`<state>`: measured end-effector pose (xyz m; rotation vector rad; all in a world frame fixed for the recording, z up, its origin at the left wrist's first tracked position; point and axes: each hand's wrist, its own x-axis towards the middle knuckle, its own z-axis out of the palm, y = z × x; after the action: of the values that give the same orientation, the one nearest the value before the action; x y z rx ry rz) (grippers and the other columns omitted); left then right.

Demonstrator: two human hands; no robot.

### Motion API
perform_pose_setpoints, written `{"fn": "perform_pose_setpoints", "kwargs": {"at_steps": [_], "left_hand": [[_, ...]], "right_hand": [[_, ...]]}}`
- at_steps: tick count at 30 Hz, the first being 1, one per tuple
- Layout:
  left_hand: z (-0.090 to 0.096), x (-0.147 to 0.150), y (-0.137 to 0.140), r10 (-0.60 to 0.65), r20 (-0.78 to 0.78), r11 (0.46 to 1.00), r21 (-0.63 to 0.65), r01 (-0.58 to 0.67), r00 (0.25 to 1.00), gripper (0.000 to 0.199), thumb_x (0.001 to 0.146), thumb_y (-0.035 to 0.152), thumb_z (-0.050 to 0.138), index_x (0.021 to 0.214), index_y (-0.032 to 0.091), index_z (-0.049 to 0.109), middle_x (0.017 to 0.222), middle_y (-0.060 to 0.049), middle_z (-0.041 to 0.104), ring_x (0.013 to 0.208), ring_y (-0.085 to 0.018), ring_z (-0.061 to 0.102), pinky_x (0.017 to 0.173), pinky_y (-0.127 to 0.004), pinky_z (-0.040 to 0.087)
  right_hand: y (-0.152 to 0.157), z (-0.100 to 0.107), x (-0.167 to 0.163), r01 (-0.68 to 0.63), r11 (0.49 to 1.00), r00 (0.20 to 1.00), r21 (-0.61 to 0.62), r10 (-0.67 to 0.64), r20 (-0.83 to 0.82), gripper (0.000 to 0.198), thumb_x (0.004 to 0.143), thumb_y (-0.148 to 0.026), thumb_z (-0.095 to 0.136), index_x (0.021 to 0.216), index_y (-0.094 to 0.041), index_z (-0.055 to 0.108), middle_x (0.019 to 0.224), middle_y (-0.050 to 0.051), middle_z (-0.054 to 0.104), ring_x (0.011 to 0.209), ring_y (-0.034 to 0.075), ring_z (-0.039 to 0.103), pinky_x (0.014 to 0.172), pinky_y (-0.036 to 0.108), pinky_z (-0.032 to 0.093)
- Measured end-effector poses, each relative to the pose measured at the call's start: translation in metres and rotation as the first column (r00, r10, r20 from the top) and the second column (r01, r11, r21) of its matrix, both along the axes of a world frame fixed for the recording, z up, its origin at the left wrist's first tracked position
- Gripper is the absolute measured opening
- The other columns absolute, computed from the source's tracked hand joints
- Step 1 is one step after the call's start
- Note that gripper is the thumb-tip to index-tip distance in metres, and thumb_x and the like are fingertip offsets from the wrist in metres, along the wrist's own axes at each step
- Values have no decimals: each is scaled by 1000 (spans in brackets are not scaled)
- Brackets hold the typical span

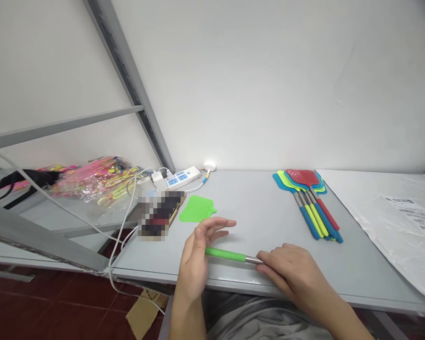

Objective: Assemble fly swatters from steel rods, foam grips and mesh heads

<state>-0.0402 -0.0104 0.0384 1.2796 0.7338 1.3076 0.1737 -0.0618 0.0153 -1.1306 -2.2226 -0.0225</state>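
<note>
A fly swatter handle [226, 255] with a green grip and a metal shaft lies nearly level above the front of the table. My right hand [292, 269] is closed, pinching the metal shaft at its right end. At the other end my left hand [200, 255] is open, its fingers stretched out and the grip's end against or just beside the palm. Behind that hand a loose green swatter head [200, 209] lies flat on the table. Further right, several assembled fly swatters [313, 205] in blue, yellow and red are stacked, heads toward the wall.
A white power strip [180, 178] with plugs and cables sits at the back left, near a partly blurred phone-like object [161, 215]. Plastic bags [95, 182] of colourful items fill the left shelf. A white plastic sheet [386, 208] covers the table's right side.
</note>
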Motion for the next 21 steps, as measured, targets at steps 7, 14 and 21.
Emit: {"fn": "perform_pose_setpoints", "kwargs": {"at_steps": [7, 14, 21], "left_hand": [[-1, 10, -4, 0, 82, 998, -60, 5, 997, 65, 100, 55, 20, 100, 13, 70, 98, -15, 74, 96, -28, 69, 80, -41, 56], [2, 2, -7, 48, -97, 997, -47, -53, 994, 56, 99, 55, 31, 95, 15, 72, 91, -12, 74, 83, -25, 69, 70, -35, 55], [14, -13, -13, 79, -651, 990, 141, 18, 755, 16, 89, 34, 61, 86, 29, 75, 84, -4, 73, 86, -26, 62, 97, -38, 35]], "right_hand": [[2, 24, -15, -22, 998, 998, 62, 19, 52, 15, 98, -23, 51, 88, -19, 60, 60, -2, 55, 52, 14, 42, 55, 31, 25], [9, 32, -23, -74, 994, 995, 74, 69, 69, 20, 100, -25, 48, 86, -18, 61, 59, -3, 56, 52, 13, 45, 54, 31, 26], [38, 64, -21, -117, 993, 962, -34, 122, 244, 24, 99, -35, 51, 86, -21, 66, 65, -1, 58, 60, 14, 52, 61, 31, 32]]}}
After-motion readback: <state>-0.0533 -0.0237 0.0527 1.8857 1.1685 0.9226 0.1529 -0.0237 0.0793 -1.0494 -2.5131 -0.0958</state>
